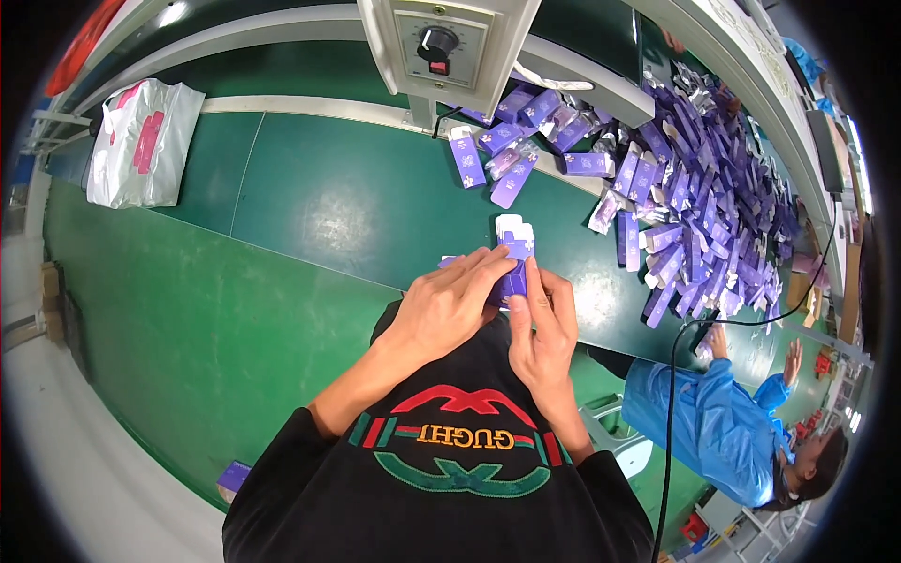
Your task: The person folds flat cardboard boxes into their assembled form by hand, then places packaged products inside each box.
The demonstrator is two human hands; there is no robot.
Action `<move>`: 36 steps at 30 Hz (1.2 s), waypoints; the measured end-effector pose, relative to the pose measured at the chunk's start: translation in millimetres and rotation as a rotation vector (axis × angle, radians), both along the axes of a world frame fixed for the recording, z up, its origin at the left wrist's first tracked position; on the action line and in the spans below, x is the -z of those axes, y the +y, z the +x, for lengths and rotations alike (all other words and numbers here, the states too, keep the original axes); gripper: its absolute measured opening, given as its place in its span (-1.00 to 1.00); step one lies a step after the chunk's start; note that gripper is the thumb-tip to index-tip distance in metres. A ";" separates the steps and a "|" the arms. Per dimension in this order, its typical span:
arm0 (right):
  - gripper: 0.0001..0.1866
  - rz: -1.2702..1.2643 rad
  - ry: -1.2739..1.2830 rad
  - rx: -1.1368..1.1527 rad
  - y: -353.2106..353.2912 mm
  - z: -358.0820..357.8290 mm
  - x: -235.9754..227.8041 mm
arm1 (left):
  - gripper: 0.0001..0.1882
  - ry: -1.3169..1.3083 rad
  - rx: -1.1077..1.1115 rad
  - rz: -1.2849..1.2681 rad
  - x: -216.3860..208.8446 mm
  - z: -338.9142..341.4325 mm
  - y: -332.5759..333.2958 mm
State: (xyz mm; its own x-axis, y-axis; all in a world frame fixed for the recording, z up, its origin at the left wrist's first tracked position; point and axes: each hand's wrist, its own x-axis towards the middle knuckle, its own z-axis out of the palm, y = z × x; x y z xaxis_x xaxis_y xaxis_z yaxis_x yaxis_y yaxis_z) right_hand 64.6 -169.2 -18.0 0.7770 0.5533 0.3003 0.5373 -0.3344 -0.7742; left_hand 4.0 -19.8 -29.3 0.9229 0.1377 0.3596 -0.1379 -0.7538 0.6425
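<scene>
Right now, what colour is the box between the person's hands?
The box is purple with a white far end; head view.

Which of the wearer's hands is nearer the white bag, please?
Left. The left hand, on a purple box, is right of the white bag; the right hand is farther right.

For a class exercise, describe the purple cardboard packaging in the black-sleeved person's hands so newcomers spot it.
Find the long green table. At its near edge, the bare left hand and right hand hold purple cardboard packaging with white flaps. Unlike the heaped purple boxes, it's between these hands.
</scene>
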 end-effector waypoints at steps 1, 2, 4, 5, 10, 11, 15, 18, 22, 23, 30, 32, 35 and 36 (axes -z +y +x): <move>-0.56 -0.025 -0.043 -0.015 1.5 -1.4 1.0 | -0.33 -0.008 -0.017 0.010 -1.3 -0.2 0.8; -0.52 -0.050 -0.086 -0.031 2.4 -2.3 2.4 | -0.33 -0.007 -0.020 0.011 -6.1 -0.7 1.9; -0.48 -0.042 -0.075 -0.053 -1.4 1.7 8.5 | -0.34 0.156 -0.006 -0.115 -17.7 -1.4 4.4; -0.44 -0.031 -0.064 -0.073 -3.0 3.3 10.6 | -0.34 0.156 -0.008 -0.116 -18.7 -1.1 6.7; -0.72 0.313 0.290 -0.038 -16.5 4.3 40.9 | -0.54 0.215 0.141 -0.369 -15.7 3.4 21.7; -0.72 0.313 0.289 -0.038 -17.7 6.9 41.4 | -0.58 0.228 0.182 -0.383 -13.8 4.4 22.4; -0.61 0.246 0.133 -0.125 -20.6 10.9 47.6 | -0.66 0.233 0.201 -0.434 -6.0 5.2 18.9; -0.35 0.476 0.853 -0.011 -14.2 -8.5 57.8 | -0.64 0.244 0.113 -0.639 0.9 11.3 14.1; -0.59 0.232 1.185 0.165 -30.7 27.7 110.7 | -0.52 0.394 -0.023 -0.569 35.2 1.2 7.1; -0.63 0.149 1.164 0.280 -34.4 47.0 119.0 | -0.49 0.446 -0.055 -0.492 44.9 -4.0 7.4; -0.66 0.950 0.797 0.548 -68.2 199.5 123.5 | -0.58 0.584 0.062 -0.509 49.0 -17.6 4.1; -0.72 0.437 0.700 0.493 -62.4 191.5 127.1 | -0.60 0.587 0.044 -0.520 47.6 -19.3 5.6; -0.42 -0.432 0.530 0.350 -61.4 139.0 191.1 | -0.61 0.582 0.032 -0.511 47.8 -15.2 7.5; -0.28 -0.719 0.330 0.323 -59.9 117.3 216.4 | -0.61 0.578 0.031 -0.516 48.5 -13.0 7.9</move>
State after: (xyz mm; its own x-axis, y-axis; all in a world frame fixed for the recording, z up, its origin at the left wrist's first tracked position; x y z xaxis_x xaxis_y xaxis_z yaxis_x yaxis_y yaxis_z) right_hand 181.9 -229.1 -234.4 0.9155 0.2587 -0.3080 0.1154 -0.9025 -0.4151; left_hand -9.0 -11.9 -77.8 0.9506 0.1276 -0.2829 0.3099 -0.3409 0.8876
